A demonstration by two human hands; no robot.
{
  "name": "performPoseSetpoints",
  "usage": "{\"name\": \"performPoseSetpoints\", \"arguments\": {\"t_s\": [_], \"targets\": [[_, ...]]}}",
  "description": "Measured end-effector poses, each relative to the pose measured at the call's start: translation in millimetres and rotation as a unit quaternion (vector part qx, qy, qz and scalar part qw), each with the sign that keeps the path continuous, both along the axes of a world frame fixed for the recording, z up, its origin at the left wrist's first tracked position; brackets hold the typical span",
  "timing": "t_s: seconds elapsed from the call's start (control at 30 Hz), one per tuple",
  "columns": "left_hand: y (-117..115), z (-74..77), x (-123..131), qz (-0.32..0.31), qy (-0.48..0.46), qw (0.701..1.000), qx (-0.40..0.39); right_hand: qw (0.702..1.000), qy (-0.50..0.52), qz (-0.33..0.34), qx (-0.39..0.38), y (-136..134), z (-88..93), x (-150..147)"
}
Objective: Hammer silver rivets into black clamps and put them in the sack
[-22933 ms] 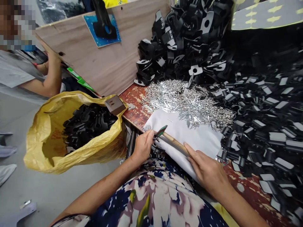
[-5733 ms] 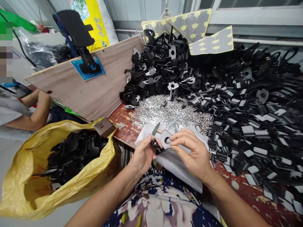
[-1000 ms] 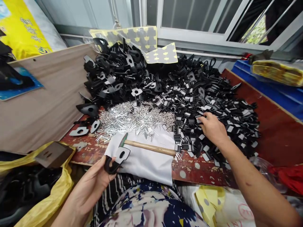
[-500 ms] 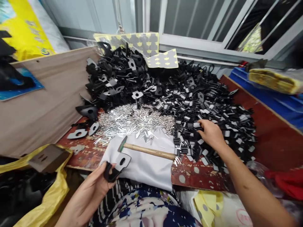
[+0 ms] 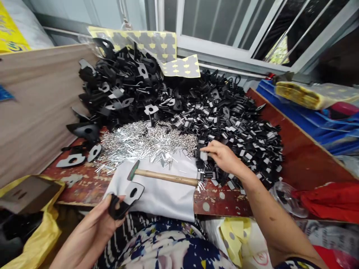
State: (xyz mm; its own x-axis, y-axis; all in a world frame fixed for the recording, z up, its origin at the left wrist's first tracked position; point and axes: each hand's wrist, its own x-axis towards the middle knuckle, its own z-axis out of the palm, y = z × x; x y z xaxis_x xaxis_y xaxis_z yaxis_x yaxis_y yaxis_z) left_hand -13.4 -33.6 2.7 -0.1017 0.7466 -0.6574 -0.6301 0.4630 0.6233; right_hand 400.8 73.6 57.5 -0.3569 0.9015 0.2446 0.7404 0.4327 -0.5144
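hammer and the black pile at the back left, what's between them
In the head view, a heap of silver pins lies between the hammer and the black pile, with grey cloth nearest the hammer.

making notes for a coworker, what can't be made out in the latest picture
All in the head view:
Part of the black piece: covered by the left hand holding it.
Whether the right hand grips the small grey piece or only touches it: too small to tell.
The rest of the yellow bag: cut off by the picture's left edge.
The pins underneath: hidden by those on top.
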Motion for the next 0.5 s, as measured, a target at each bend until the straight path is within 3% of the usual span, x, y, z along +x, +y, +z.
{"name": "performPoseSetpoints", "arguments": {"t_s": [0.07,0.13,0.23,0.3,0.43,0.5], "targets": [[-3.5,4.7,4.2,0.001,0.012,1.000,0.025,0.995,-0.024,0.092,-0.040,-1.2,-8.7,-32.3],[-6.9,7.9,6.3,0.001,0.004,1.000,0.029,0.993,-0.046,0.107,-0.027,2.6,-18.4,-55.8],[-9.9,12.4,5.0,-0.002,-0.011,1.000,0.016,0.996,-0.036,-0.010,0.079,7.6,-27.0,-64.8],[-10.3,17.3,2.9,0.005,-0.016,1.000,0.005,0.989,-0.018,-0.092,0.111,3.4,-27.3,-57.5],[-9.4,26.1,1.8,0.044,-0.015,0.999,-0.028,0.979,-0.123,-0.161,0.023,-19.8,-26.2,-49.1],[-9.3,25.1,2.8,0.031,-0.027,0.999,-0.023,0.962,-0.195,-0.190,-0.008,-28.3,-28.2,-57.4]]}}
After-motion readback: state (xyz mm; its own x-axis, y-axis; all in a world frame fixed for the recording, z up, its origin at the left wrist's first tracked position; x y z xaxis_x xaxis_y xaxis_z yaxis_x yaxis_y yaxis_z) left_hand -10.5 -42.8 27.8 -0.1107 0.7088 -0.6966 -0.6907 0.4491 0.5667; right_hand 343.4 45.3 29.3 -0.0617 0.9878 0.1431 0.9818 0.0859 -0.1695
